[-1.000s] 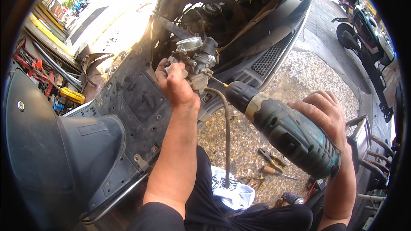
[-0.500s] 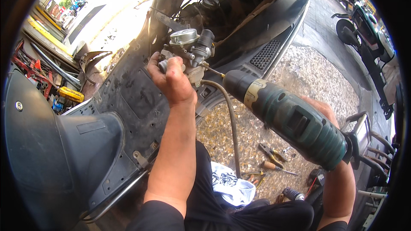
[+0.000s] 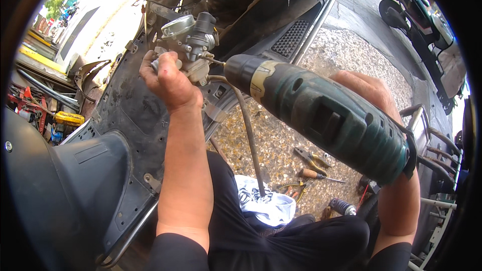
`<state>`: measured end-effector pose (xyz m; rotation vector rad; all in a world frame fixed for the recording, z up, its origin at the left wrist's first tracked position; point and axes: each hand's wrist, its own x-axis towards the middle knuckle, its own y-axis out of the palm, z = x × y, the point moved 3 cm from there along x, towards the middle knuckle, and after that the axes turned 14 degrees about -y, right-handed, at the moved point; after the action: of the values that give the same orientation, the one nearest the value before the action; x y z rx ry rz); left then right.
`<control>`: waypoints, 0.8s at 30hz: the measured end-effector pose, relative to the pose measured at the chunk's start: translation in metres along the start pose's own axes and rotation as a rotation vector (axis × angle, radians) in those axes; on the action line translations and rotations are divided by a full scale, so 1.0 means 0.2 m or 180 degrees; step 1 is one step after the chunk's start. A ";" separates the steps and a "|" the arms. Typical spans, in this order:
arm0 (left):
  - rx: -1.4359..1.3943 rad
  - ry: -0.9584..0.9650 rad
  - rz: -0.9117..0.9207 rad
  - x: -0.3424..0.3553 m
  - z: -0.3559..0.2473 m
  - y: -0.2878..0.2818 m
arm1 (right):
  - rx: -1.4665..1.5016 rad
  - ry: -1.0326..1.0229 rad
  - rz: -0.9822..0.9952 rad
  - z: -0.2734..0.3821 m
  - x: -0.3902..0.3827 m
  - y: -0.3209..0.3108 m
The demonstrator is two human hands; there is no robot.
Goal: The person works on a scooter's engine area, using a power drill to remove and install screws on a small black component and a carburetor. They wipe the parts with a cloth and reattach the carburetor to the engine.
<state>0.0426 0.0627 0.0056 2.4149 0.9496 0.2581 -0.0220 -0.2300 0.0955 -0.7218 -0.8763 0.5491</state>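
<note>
My left hand (image 3: 173, 83) is closed round the lower left side of a silvery carburetor (image 3: 200, 42), which has a round metal cap and a dark cylinder on top. A brown rubber hose (image 3: 247, 115) runs from below it down toward a white cloth (image 3: 271, 208). In my right hand (image 3: 370, 93) is a dark green power drill (image 3: 321, 115), held from its far side, so most of the fingers are hidden behind its body. The drill's thin bit (image 3: 215, 61) points left and its tip meets the carburetor's right side; whether it sits in a screw cannot be made out.
Dark scooter bodywork (image 3: 135, 115) spreads under and behind the carburetor. On the pebbled ground lie pliers (image 3: 311, 159), a wooden-handled screwdriver (image 3: 312, 173) and a spray can (image 3: 343, 206). Red and yellow tools (image 3: 69, 118) crowd the far left. A parked scooter (image 3: 416, 25) stands at the right.
The whole scene has shifted left and slightly up in the picture. Both hands keep their holds, and the drill bit stays at the carburetor's right side.
</note>
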 end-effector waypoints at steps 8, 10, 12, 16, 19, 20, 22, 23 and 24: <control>0.0135 0.0214 0.0253 0.02 0.01 -0.02 | -0.0169 -0.0110 0.0078 0.00 0.02 -0.02; 0.0139 0.0194 0.0312 0.03 0.02 -0.02 | -0.0399 -0.0246 0.0081 0.01 0.04 -0.02; 0.0330 0.0272 0.0424 0.04 0.00 -0.02 | -0.0964 -0.0395 0.0166 0.05 0.06 -0.03; 0.0553 0.0234 0.0143 0.01 0.03 -0.01 | -0.2818 -0.0887 0.0694 0.14 0.08 -0.06; 0.0329 0.0047 0.0232 0.02 0.04 0.00 | -0.2962 -0.1267 0.0456 0.16 0.10 -0.08; 0.0181 -0.0070 0.0251 0.02 0.04 0.00 | -0.2964 -0.1448 0.0256 0.17 0.10 -0.11; 0.0065 -0.0229 0.0090 0.04 0.06 -0.01 | -0.2904 -0.1563 0.0104 0.17 0.06 -0.17; 0.0027 -0.0395 -0.0015 0.06 0.06 -0.03 | -0.2723 -0.1473 0.0076 0.17 0.02 -0.22; -0.0031 -0.0447 0.0009 0.07 0.07 -0.05 | -0.2740 -0.1291 0.0208 0.16 -0.03 -0.27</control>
<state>0.0516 0.0717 -0.0118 2.3904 0.8800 0.0926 -0.0456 -0.2579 0.1467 -1.4507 -1.4998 0.3632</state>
